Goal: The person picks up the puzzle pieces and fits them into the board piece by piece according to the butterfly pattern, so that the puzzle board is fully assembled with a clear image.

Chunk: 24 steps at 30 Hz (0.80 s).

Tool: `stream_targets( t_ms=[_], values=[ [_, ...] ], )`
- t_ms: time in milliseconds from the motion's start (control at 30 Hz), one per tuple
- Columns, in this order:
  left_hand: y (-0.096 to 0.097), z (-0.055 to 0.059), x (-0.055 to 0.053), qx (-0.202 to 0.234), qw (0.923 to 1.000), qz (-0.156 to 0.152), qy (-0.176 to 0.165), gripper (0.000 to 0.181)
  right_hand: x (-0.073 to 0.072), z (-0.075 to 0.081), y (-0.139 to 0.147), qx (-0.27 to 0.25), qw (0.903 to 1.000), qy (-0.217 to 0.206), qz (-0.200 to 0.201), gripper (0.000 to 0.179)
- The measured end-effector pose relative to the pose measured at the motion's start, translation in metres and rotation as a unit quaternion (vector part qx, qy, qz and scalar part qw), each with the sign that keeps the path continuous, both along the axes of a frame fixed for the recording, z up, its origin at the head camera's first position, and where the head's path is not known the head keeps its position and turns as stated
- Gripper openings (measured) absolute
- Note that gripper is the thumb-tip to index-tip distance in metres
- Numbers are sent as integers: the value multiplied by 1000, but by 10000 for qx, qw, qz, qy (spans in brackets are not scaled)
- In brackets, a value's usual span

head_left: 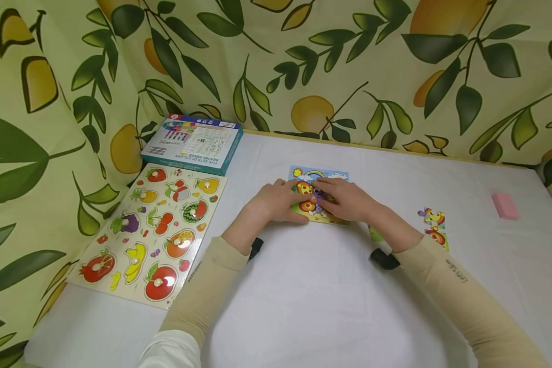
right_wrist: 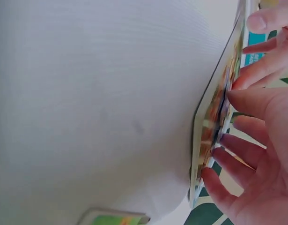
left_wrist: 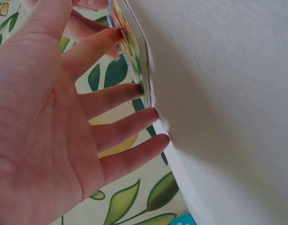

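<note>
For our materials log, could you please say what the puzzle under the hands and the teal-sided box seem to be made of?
Puzzle: perhaps thick card or wood, judging by its pale edge; printed face, gloss unclear. Box: probably smooth printed cardboard, given its flat panels and crisp edges.

soft, even light, faint shadows on white tabletop (head_left: 299, 312), hazier wrist views

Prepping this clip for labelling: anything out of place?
A jagged-edged puzzle section lies on the right, apart from the picture puzzle; its uneven outline looks incomplete. No spill or damage visible.
</note>
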<state>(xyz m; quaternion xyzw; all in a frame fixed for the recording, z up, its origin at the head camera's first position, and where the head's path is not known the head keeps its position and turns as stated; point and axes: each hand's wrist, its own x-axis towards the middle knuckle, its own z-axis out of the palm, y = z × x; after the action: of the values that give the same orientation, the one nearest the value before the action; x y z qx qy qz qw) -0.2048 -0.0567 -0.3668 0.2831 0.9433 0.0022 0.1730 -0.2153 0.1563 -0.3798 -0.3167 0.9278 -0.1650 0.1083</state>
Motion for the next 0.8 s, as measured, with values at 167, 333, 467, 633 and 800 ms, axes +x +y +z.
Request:
stream_targets(
  t_ms=[167, 333, 467, 633, 800],
  values=[
    [0, 0, 0, 62, 10000, 7, -15, 66, 2, 1, 3, -200, 9989, -226, -372, 59],
    [0, 0, 0, 22, 10000, 27, -4, 66, 5, 0, 2, -502, 9896, -170, -1340, 47],
    [-1, 0, 1, -10, 10000, 49, -21, 66, 3, -3, -1, -612, 9819, -386, -1753, 44],
    [-1, 0, 2, 29, 10000, 73, -4, 67, -2, -2, -6, -723, 9691, -856, -2196, 33],
    [-1, 0, 2, 50, 10000, 72, 30, 66, -5, 4, -5, -565, 9643, -833, -2450, 35]
  ],
)
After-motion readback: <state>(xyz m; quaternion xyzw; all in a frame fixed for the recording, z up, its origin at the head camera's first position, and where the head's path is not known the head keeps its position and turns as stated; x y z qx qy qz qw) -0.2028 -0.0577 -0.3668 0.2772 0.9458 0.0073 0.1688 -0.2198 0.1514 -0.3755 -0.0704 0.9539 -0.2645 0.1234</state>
